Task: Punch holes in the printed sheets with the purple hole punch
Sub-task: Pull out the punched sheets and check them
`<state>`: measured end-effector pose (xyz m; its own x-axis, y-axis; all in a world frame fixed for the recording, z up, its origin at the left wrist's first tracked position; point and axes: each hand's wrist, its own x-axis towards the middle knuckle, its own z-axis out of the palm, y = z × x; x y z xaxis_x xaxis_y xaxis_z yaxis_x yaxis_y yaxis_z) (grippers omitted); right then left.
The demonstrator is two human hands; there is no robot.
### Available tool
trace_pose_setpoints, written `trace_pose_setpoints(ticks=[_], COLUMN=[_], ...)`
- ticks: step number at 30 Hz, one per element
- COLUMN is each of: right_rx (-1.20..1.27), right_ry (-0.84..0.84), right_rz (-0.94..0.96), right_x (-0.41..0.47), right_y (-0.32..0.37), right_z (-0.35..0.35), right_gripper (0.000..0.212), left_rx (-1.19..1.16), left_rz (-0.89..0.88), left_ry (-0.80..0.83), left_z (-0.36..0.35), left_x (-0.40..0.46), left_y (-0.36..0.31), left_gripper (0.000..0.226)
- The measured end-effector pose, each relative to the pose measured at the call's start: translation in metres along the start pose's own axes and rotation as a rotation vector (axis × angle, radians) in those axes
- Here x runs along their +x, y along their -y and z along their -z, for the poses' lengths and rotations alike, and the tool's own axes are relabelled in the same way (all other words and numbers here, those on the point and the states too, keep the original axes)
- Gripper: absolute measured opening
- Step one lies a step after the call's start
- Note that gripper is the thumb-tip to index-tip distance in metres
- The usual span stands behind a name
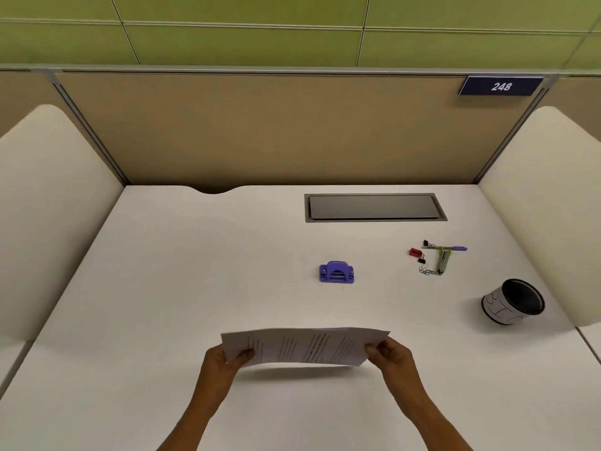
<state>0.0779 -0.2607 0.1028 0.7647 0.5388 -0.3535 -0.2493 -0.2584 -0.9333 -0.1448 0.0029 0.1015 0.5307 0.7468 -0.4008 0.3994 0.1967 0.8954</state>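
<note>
A thin stack of printed sheets hangs a little above the white desk near its front edge, casting a shadow below. My left hand grips the stack's left end, thumb on top. My right hand grips its right end the same way. The purple hole punch stands on the desk beyond the sheets, slightly to the right, apart from both hands.
A black mesh cup with a white band stands at the right. Binder clips, paper clips, a stapler and a purple pen lie at the back right. A grey cable hatch is set in the desk at the back. Cream side panels wall both sides.
</note>
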Motion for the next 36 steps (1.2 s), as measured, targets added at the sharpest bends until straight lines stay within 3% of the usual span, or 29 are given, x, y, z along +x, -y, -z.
trace_pose_setpoints(ticks=[3,9,13,18,22,29,33,36], right_rx=[-0.042,-0.106,-0.114,-0.115,-0.121,-0.128,-0.118,-0.148], right_ry=[0.015,0.051,-0.034,-0.037,-0.001,-0.082,-0.054,-0.029], right_rz=[0.019,-0.034,-0.023,0.012,-0.03,0.004,0.053,-0.013], right_x=[-0.003,-0.003,0.002,-0.007,-0.01,-0.009,-0.011,-0.01], right_y=[-0.004,-0.014,-0.012,-0.012,-0.02,-0.014,-0.009,-0.014], right_z=[-0.003,-0.007,-0.006,0.001,-0.002,-0.005,-0.001,-0.005], right_gripper=[0.034,0.04,0.03,0.037,0.036,0.033,0.038,0.035], left_rx=[0.055,0.011,-0.016,0.015,-0.028,-0.012,-0.058,-0.081], left_rz=[-0.016,0.111,0.08,-0.022,0.071,-0.033,-0.021,0.022], left_ry=[0.048,0.032,0.001,0.061,-0.008,0.02,0.003,-0.049], left_z=[0.0,-0.008,-0.011,-0.006,-0.011,-0.015,-0.016,-0.023], left_x=[-0.001,-0.003,0.0,0.0,-0.003,-0.008,-0.011,-0.014], left_y=[0.013,0.03,0.024,0.018,0.028,0.018,0.014,0.016], left_gripper=[0.017,0.031,0.034,0.038,0.045,0.039,0.04,0.046])
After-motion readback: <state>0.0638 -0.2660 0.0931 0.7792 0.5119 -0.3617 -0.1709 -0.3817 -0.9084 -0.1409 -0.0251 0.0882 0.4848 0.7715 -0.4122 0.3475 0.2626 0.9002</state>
